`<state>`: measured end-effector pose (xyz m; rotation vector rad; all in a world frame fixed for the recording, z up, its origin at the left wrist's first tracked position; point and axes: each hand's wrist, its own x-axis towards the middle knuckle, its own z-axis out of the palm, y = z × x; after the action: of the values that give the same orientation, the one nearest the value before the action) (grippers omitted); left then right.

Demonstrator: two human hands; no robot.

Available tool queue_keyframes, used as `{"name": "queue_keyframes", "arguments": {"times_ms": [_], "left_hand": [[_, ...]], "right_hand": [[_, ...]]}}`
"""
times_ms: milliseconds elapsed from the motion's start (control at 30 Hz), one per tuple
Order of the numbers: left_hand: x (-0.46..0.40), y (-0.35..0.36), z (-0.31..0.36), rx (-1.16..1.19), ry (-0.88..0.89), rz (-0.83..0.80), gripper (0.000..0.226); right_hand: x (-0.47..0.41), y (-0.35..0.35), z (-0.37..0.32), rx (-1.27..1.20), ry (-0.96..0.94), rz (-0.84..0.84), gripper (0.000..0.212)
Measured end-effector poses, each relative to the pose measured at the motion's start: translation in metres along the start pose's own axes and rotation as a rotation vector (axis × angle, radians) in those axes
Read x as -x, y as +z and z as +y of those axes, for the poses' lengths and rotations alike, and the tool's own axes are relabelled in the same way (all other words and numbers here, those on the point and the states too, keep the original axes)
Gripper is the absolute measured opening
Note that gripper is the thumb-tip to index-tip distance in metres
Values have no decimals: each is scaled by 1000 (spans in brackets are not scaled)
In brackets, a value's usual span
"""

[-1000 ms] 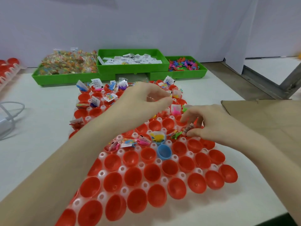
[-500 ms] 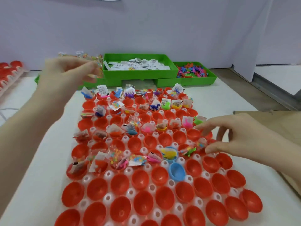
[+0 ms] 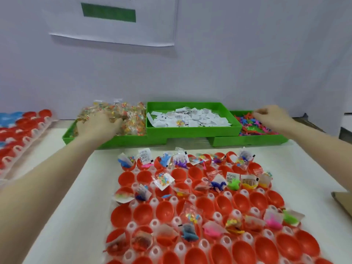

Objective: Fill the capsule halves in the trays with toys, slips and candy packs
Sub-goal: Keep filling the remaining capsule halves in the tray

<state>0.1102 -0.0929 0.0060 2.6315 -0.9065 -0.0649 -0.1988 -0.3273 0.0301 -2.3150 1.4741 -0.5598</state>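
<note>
Bright, even overhead light — soft shadows only. Slight overall blur; wide-angle bending towards nine and three o'clock; faint glare on the red capsule halves.

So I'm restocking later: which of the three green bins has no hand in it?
The middle bin, holding white paper slips; the left hand is in the candy bin, the right hand in the toy bin.

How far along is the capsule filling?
Partly done: many capsule halves at the far end hold packs, slips or toys. In hand: left hand in the candy packs, right hand in the toys. Left: empty near rows.
</note>
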Motion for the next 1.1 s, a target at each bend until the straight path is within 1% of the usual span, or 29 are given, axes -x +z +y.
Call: {"name": "queue_keyframes", "arguments": {"times_ms": [33, 67, 133, 167, 200, 267, 367, 400, 467, 600, 700, 800, 900, 1000, 1067, 1100], "left_hand": [[-2, 6, 0, -27, -25, -23, 43], [-3, 11, -1, -37, -43, -6, 42], [-6, 18, 0, -18, -65, 103, 37], [-6, 20, 0, -6, -68, 169, 36], [-6, 21, -1, 1, -63, 222, 35], [-5, 23, -3, 28, -43, 306, 36], [-1, 24, -6, 202, -19, 372, 28], [-1, 25, -6, 250, -16, 381, 25], [0, 26, -7, 257, -7, 394, 24], [-5, 26, -11, 212, 15, 454, 29], [-7, 25, -9, 245, 47, 468, 27], [-5, 23, -3, 356, 39, 476, 22], [-4, 22, 1, 472, -1, 459, 14], [-3, 22, 1, 498, 16, 443, 12], [-4, 22, -1, 524, 24, 442, 8], [-5, 22, -1, 539, 22, 441, 10]], "right_hand": [[-9, 9, 4, 44, 30, -35, 36], [-15, 17, 7, 88, 53, -73, 39], [-22, 32, 12, 172, 112, -174, 47], [-24, 36, 14, 204, 134, -201, 47], [-26, 39, 16, 209, 143, -186, 43], [-29, 40, 19, 140, 133, -68, 32], [-30, 39, 20, 3, 136, 97, 26], [-29, 39, 21, -15, 137, 146, 25], [-28, 39, 22, 36, 145, 213, 25], [-27, 38, 24, 156, 114, 266, 24], [-26, 35, 25, 111, 105, 308, 22], [-23, 31, 23, 26, 114, 370, 16], [-22, 29, 20, -69, 100, 340, 17], [-22, 28, 18, -141, 103, 270, 13], [-22, 29, 18, -150, 83, 227, 20], [-23, 29, 17, -153, 79, 209, 24]]}}
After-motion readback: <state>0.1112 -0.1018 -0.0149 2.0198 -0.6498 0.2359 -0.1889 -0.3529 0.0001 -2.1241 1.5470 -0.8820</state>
